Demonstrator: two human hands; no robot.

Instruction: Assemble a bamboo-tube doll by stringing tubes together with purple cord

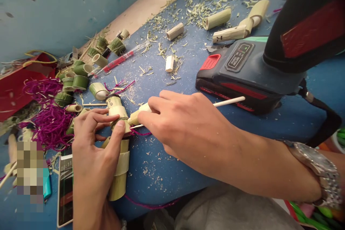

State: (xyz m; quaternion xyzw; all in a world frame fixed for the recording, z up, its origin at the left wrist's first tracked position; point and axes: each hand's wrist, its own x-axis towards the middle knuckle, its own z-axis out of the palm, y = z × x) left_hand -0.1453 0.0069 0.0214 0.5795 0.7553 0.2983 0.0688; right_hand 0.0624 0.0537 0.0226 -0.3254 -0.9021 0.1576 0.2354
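The left hand has its grip clamped on a bamboo figure, partly hidden by the fingers. The right hand clamps a bamboo tube and white stick beside it. A battery tool sits at 2 o'clock on the blue table; a blurred patch hides 8 o'clock.

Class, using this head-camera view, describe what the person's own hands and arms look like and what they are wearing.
The left hand and right hand are bare, with no gloves. The right forearm shows no sleeve. A chunky silver watch with a metal link bracelet sits on the right wrist.
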